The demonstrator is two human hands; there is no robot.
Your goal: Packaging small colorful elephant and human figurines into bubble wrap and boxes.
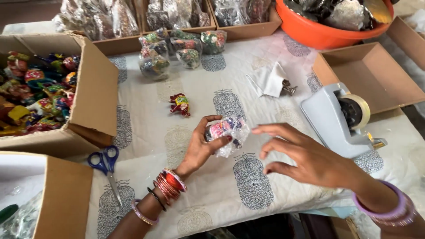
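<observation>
Bangled at the wrist, the left hand [200, 148] pinches a plastic-wrapped painted figurine [227, 132] above the printed cloth [248, 79]. At three o'clock the right hand [305, 155] hovers, fingers spread, just apart. Farther at three o'clock sits a tape dispenser [334, 117]; scissors [106, 166] lie at nine.

Small craft packing workshop, printed tablecloth [265, 57], cardboard boxes [95, 88] of painted figurines [37, 95], bagged figurines [177, 48], tape dispenser [338, 117], scissors [106, 166]

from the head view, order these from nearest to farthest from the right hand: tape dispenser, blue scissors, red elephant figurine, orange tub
From the right hand:
1. Tape dispenser, just beyond it, to the right.
2. Red elephant figurine, to the left, past the left hand.
3. Orange tub, top edge of the table.
4. Blue scissors, far left.
</observation>
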